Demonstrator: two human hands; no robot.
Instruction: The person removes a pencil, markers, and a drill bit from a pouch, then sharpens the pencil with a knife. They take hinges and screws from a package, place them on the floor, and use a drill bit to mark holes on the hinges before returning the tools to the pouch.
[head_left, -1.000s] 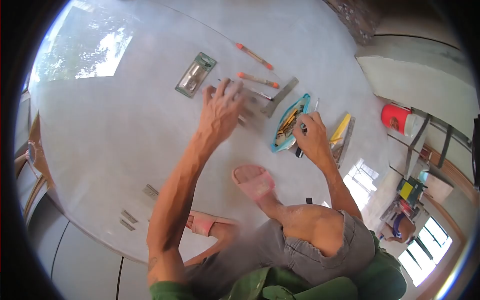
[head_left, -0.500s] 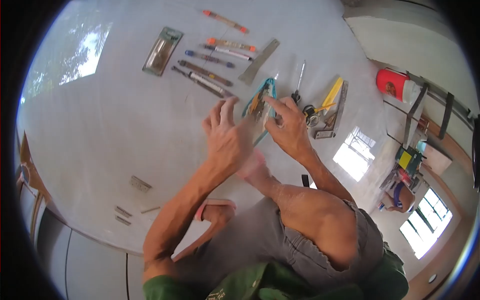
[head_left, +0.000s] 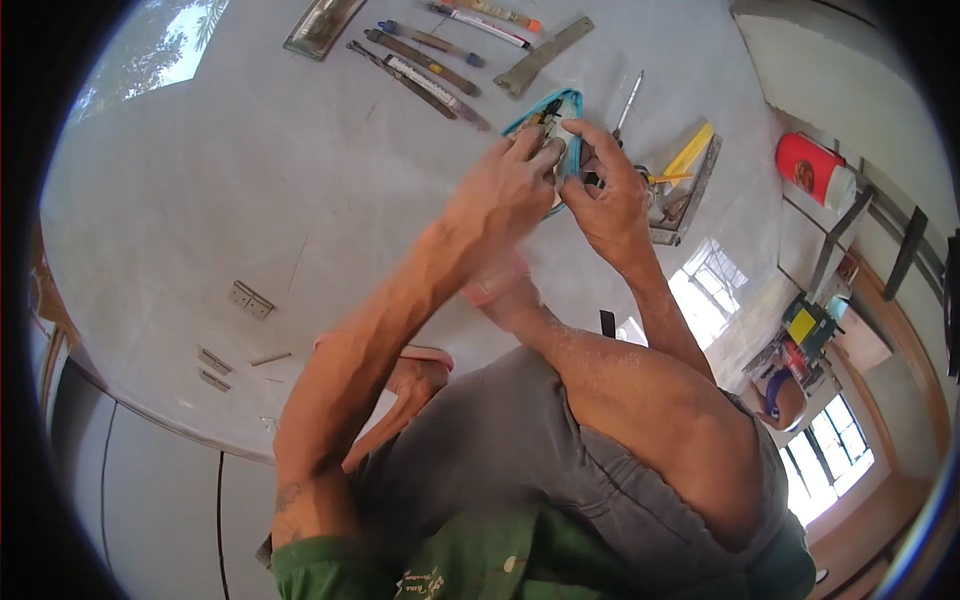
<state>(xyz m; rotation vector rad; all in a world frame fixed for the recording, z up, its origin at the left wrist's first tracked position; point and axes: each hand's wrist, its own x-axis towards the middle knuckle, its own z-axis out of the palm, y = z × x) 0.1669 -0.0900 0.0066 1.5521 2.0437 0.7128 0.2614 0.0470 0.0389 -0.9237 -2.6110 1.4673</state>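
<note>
A teal zip pouch full of small tools lies on the pale glossy floor. Both hands are on it. My left hand rests on the pouch's near left side with fingertips at its opening. My right hand grips the pouch's right edge, fingers curled over it. Much of the pouch is hidden under the hands. My bent knee and a pink sandal sit just below the hands.
A row of pens and tools, a flat metal bar and a packaged item lie beyond the pouch. A screwdriver, yellow tool and metal square lie to the right. Hinges lie left. A red cooler stands right.
My left hand came back from the row of tools to the pouch and now rests on it. My right hand stayed on the pouch. The view tilted downward.
</note>
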